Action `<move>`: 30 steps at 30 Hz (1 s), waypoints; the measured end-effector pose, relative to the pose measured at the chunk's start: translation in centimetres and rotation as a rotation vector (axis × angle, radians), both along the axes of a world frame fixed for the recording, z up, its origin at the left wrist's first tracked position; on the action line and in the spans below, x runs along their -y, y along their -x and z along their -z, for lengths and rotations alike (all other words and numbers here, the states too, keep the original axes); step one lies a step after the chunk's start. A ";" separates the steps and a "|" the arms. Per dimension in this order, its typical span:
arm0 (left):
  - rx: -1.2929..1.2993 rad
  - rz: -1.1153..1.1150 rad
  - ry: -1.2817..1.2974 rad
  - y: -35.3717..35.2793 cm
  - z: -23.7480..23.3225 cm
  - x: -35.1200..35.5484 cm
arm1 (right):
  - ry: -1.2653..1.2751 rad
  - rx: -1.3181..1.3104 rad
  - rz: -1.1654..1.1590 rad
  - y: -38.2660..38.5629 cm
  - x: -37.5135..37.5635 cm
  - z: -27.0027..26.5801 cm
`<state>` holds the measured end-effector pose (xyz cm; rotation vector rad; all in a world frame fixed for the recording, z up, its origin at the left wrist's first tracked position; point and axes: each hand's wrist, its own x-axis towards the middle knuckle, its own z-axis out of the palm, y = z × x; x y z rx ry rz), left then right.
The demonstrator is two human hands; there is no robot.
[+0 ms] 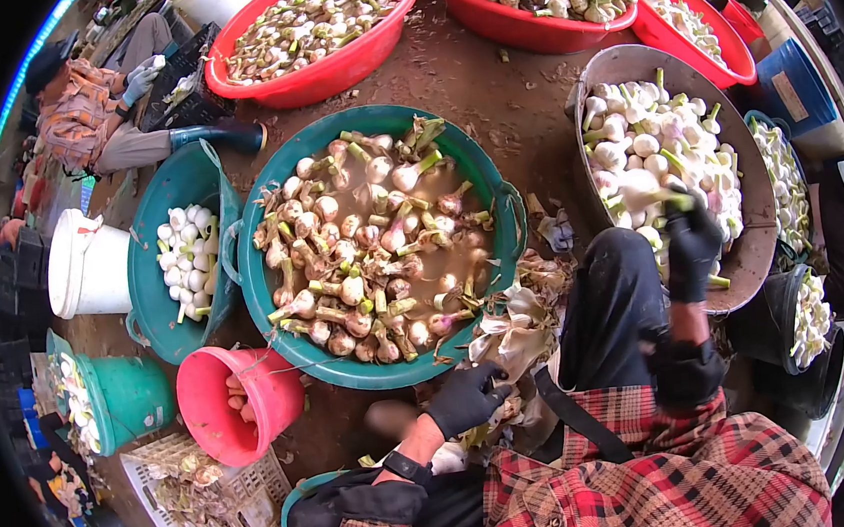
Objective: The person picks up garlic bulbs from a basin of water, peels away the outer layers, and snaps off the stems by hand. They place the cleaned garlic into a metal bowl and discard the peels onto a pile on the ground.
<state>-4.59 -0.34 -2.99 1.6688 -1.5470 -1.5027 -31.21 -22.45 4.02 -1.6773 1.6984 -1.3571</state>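
Note:
My right hand [691, 245], in a black glove and blurred by motion, is over the near-left side of a brown-rimmed tub [755, 264]. Its fingers are closed at the green stem of a garlic bulb [641, 189], whose pale head points left. Cleaned white garlic [666, 127] fills that tub. My left hand [466, 400], also black-gloved, is above my lap with its fingers bent and apart, and I see nothing in it. Beside it lie loose garlic skins [514, 341]. In front, a green tub [262, 288] holds unpeeled garlic [354, 289] in muddy water.
Red basins [326, 83] of garlic stand at the far side. On the left are a teal tub [148, 287] of white bulbs, a pink bucket [271, 392], a white bucket [107, 276] and a crate [162, 452] of scraps. Another person [88, 117] sits at upper left.

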 end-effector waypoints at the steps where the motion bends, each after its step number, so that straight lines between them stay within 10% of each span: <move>1: 0.039 0.085 0.010 0.1 0.0 0.0 | 0.127 -0.255 0.137 1.6 1.0 -1.5; 5: 0.055 0.318 -0.182 0.7 -0.8 0.3 | 0.128 -0.660 0.336 2.0 2.1 -2.3; 7: 0.014 0.344 -0.216 1.0 -0.4 0.1 | 0.153 -0.664 0.083 -0.4 2.2 1.3; 9: -0.018 0.319 -0.142 1.1 -0.1 -0.2 | -0.290 -0.015 -0.305 -6.9 0.0 3.0; 10: -0.018 0.318 -0.143 1.0 0.0 -0.2 | 0.049 -0.191 -0.452 -9.6 0.2 6.2; 19: 0.001 0.209 -0.014 0.1 -0.8 -0.4 | -0.239 -0.770 -0.868 -23.1 -1.2 15.9; 23: 0.013 -0.021 0.025 0.2 0.5 -0.1 | -0.319 -0.786 -0.843 -21.1 -1.4 19.0; 28: -0.162 -0.494 0.111 -1.0 3.5 0.7 | -0.219 -0.184 -0.716 -17.3 -1.8 14.7; 30: -0.690 -0.815 -0.093 -2.3 4.3 0.9 | -0.381 0.037 -0.685 -15.8 -2.2 12.0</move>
